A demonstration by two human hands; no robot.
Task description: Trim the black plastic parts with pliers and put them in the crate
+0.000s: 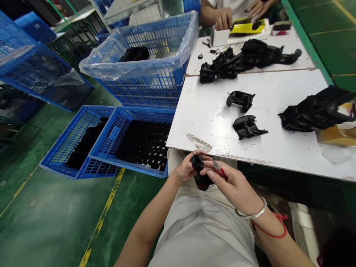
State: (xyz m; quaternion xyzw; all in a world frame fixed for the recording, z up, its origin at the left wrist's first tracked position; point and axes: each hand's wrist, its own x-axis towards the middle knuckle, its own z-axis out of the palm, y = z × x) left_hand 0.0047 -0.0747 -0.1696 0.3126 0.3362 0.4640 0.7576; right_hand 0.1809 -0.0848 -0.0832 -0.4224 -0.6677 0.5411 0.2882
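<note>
Black plastic part (197,162) sat between my hands, left hand (183,170) pinching it, right hand (237,187) wrapped around red-handled cutters (220,171); I judged a slip could nick the left hand, so close by.

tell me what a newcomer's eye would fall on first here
Probably the hands just off the white table's near edge: the left hand holds a black part, the right hand a red-handled tool close by it. Next, perhaps, the big blue crate left of the table, draped with a clear liner, and the black heap toward the table's far end.
</note>
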